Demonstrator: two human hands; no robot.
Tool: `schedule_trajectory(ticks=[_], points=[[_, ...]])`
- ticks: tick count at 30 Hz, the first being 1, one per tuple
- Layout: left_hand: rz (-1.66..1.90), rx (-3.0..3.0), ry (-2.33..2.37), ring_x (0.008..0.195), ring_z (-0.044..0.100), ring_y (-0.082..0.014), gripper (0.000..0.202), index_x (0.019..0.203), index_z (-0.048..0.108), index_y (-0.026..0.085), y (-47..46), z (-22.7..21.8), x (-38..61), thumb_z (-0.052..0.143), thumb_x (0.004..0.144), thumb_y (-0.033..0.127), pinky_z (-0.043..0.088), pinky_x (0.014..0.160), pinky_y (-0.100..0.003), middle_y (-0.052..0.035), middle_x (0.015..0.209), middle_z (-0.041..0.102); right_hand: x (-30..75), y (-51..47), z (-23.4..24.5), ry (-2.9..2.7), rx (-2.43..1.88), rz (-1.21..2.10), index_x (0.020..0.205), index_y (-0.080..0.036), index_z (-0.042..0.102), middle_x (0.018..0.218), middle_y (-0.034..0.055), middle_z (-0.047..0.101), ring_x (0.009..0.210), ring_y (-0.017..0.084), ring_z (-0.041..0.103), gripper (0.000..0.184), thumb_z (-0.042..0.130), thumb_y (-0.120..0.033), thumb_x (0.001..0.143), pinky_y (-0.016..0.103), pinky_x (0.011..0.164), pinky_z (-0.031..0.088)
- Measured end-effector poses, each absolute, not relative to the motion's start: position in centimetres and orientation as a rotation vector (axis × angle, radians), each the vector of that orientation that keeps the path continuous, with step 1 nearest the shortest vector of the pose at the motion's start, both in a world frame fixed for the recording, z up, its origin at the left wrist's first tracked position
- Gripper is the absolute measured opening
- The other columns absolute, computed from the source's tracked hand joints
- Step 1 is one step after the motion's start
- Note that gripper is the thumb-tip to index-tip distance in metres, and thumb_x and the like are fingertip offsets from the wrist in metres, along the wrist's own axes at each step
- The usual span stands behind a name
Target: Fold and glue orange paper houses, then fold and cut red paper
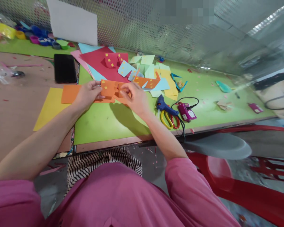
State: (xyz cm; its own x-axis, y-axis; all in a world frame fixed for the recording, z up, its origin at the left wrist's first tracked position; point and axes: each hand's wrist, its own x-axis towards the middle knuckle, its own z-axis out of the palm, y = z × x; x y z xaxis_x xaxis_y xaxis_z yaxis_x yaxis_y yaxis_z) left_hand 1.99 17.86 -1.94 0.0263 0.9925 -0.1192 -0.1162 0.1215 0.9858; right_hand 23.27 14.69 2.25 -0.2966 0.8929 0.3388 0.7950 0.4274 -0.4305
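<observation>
My left hand [87, 94] grips the left edge of a folded orange paper piece [107, 89] dotted with small yellow squares. At its right part, my right hand [136, 97] pinches the same paper, with thumb and index finger together at a notch. A plain orange sheet [69, 93] lies partly under my left hand and wrist, over a yellow sheet [47, 108]. Behind my right hand rests another orange cutout [149, 82] with yellow squares. Further back are a red cutout [112, 60] and a light blue cutout [125, 68], dotted likewise.
A blue glue gun [166, 105], yellow-handled scissors [166, 120] and a magenta box [187, 112] with a cable lie right of my hands. A black phone [65, 68] is on the left. Bottle caps [44, 41] and a white board [73, 23] stand along the mesh panel.
</observation>
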Motion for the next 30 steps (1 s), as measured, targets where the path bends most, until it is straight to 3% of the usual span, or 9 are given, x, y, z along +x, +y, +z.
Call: schedule_trajectory(ticks=[3,6,10,14,20,25,30], points=[[1.172,1.012,1.196,0.067,0.068,-0.0097,0.010,0.093,0.064,0.019,17.9,-1.7,2.0,0.069,0.085,0.018,0.064,0.072,-0.023,0.0021,0.076,0.068,25.9,14.9,4.2,-2.078,-1.503,0.144,0.100,-0.022,0.068,0.103,0.0067,0.071,0.088,0.020,0.065,0.018,0.054,-0.033,0.100,0.036,0.085,0.052],[1.158,1.002,1.215,0.071,0.069,-0.0096,0.010,0.090,0.062,0.020,17.8,-1.4,1.9,0.070,0.086,0.015,0.064,0.073,-0.022,0.0014,0.079,0.072,28.9,14.9,5.5,-2.047,-1.655,0.049,0.098,-0.021,0.068,0.099,0.0075,0.071,0.088,0.021,0.065,0.018,0.054,-0.033,0.099,0.036,0.084,0.051],[1.131,1.010,1.204,0.074,0.067,-0.0068,0.018,0.089,0.062,0.020,17.6,-1.1,1.8,0.069,0.084,0.004,0.062,0.073,-0.019,0.0031,0.080,0.074,33.6,13.5,6.3,-2.114,-1.919,-0.017,0.114,-0.018,0.068,0.113,0.0134,0.072,0.092,0.026,0.067,0.026,0.053,-0.026,0.095,0.040,0.086,0.051],[1.112,1.026,1.204,0.076,0.066,-0.0071,0.020,0.090,0.062,0.019,17.5,-1.3,1.7,0.073,0.083,0.004,0.062,0.075,-0.020,0.0045,0.079,0.073,37.7,10.9,6.4,-2.212,-2.254,-0.059,0.134,-0.008,0.063,0.129,0.0238,0.069,0.117,0.037,0.064,0.049,0.052,-0.022,0.089,0.050,0.100,0.050],[1.127,1.020,1.212,0.070,0.062,-0.0049,0.018,0.083,0.061,0.017,17.5,-1.4,1.9,0.067,0.089,0.002,0.061,0.081,-0.022,0.0046,0.074,0.069,40.1,9.3,5.0,-2.348,-2.416,0.034,0.142,-0.008,0.059,0.136,0.0234,0.066,0.124,0.038,0.062,0.058,0.054,-0.027,0.087,0.049,0.104,0.051],[1.129,1.033,1.193,0.073,0.066,-0.0060,0.020,0.088,0.065,0.017,17.4,-1.0,1.9,0.067,0.084,-0.002,0.061,0.082,-0.024,0.0029,0.084,0.074,40.5,10.2,3.9,-2.307,-2.329,-0.086,0.129,-0.009,0.067,0.128,0.0237,0.067,0.122,0.039,0.063,0.050,0.055,-0.030,0.085,0.052,0.105,0.050],[1.139,1.056,1.189,0.073,0.069,-0.0082,0.014,0.091,0.066,0.017,17.8,-1.6,1.8,0.074,0.079,0.012,0.062,0.072,-0.020,0.0004,0.088,0.072,39.8,10.3,5.2,-2.077,-2.267,0.017,0.116,-0.014,0.068,0.113,0.0207,0.074,0.106,0.039,0.069,0.042,0.061,-0.037,0.081,0.055,0.094,0.054]])
